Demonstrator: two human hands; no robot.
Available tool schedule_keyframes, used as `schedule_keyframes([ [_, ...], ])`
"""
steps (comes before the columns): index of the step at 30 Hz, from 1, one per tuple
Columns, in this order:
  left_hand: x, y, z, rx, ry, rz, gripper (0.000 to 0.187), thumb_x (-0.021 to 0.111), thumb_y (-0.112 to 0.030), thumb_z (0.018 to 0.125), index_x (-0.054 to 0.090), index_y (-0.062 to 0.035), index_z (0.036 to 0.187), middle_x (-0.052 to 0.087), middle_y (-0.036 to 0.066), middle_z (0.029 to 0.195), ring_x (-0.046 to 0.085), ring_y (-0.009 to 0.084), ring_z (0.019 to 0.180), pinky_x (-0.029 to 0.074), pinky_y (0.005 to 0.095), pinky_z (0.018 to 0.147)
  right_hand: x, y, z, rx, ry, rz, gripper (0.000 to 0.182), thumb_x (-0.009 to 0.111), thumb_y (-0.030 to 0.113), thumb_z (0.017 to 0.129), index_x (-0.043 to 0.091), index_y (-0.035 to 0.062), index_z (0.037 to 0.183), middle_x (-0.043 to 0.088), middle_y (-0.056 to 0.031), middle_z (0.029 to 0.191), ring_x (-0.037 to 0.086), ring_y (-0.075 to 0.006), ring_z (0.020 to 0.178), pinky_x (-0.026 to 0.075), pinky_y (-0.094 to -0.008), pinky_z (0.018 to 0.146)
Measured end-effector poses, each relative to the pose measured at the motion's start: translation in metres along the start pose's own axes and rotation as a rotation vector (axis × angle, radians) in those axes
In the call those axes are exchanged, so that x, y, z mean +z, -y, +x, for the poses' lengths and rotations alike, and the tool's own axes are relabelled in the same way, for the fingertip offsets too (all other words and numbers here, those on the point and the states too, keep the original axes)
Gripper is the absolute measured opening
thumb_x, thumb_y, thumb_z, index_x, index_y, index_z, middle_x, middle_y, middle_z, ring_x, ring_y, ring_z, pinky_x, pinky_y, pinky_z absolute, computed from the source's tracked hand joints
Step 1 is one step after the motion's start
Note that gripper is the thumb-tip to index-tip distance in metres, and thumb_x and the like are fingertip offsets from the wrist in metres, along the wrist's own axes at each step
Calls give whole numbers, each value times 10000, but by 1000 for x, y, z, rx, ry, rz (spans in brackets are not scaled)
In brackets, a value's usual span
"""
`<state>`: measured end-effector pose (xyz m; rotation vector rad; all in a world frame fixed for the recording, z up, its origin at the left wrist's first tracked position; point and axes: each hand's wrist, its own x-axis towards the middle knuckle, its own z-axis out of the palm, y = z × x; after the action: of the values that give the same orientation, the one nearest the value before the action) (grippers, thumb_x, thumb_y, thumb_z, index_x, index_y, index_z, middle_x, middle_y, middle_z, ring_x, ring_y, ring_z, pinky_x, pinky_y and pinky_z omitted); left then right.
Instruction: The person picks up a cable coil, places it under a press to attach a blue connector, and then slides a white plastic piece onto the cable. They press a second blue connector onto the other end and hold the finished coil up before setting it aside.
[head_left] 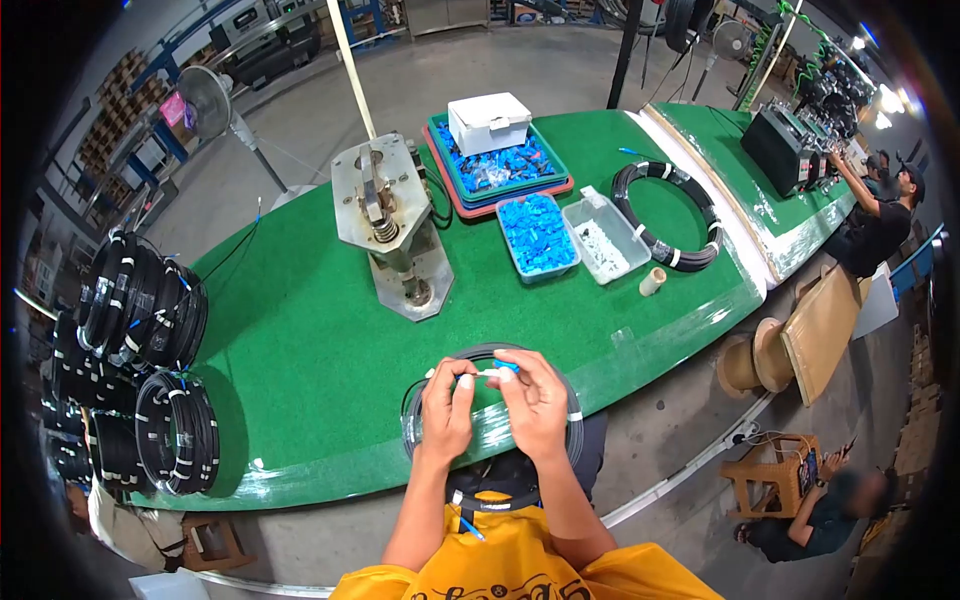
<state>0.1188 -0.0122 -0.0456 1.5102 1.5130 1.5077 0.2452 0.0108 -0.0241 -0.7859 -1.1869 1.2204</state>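
Observation:
My left hand (449,405) and my right hand (534,405) are raised close together over a coil of black cable (574,425) at the table's front edge. Between my left fingers is the thin end of the cable, with a small white tip (487,373). A small blue connector piece (507,367) is pinched in my right fingers, touching or very near that tip. Most of the coil lies behind my hands and forearms. Another blue-tipped cable end (471,528) hangs in front of my yellow shirt.
A metal press (385,210) stands mid-table. Beyond it are a tray of blue parts (541,178), a blue-filled bin (538,236), a bin of white parts (603,245) and a cable coil (627,200). Coils (160,310) are stacked left. People sit at right.

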Motion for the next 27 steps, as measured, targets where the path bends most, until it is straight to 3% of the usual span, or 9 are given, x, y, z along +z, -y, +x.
schedule_keyframes([
  [6,6,-33,-3,128,42,-63,144,455,-72,970,558,28,964,556,140,863,563,256,789,461,345,720,-2,19,-12,26,38,172,210,579,-21,943,611,-62,1147,593,-106,1081,627,-130,869,524,-261,791],
  [12,8,-19,-15,1,7,-198,69,523,-28,965,561,15,1002,588,127,919,581,232,834,480,341,771,-2,17,-18,20,77,230,205,588,-41,932,636,-78,1129,600,-142,1124,643,-157,905,537,-274,813],
  [16,5,-13,-23,-1,-59,-204,119,589,2,927,592,-5,1046,662,133,987,658,256,959,474,419,971,2,17,-17,3,82,138,202,628,-70,895,663,-76,1094,621,-152,1118,641,-176,976,536,-278,845],
  [21,-5,-24,-28,0,-46,-165,126,621,11,908,608,-7,1031,696,131,989,677,282,1031,435,477,1043,0,18,-17,-90,134,82,190,656,-69,875,689,-56,1062,661,-168,1094,640,-190,1039,533,-293,872],
  [24,-7,-23,-31,16,-52,-185,111,626,10,907,610,-4,1016,709,122,991,680,280,1036,436,481,1041,0,18,-20,-91,163,103,260,655,-68,879,656,-59,1138,682,-165,1085,654,-189,1020,532,-306,883],
  [26,-8,-21,-32,32,-59,-205,105,626,7,908,611,-3,1012,714,116,994,680,275,1034,435,483,1040,1,25,-21,143,132,379,338,651,-68,884,601,-72,1217,688,-162,1098,664,-187,994,528,-317,904],
  [27,-7,-19,-32,50,-69,-237,100,626,4,910,612,-5,1008,717,114,993,681,271,1031,433,484,1041,0,25,-21,157,148,386,401,637,-58,901,532,-88,1286,684,-160,1124,666,-184,992,523,-315,915],
])
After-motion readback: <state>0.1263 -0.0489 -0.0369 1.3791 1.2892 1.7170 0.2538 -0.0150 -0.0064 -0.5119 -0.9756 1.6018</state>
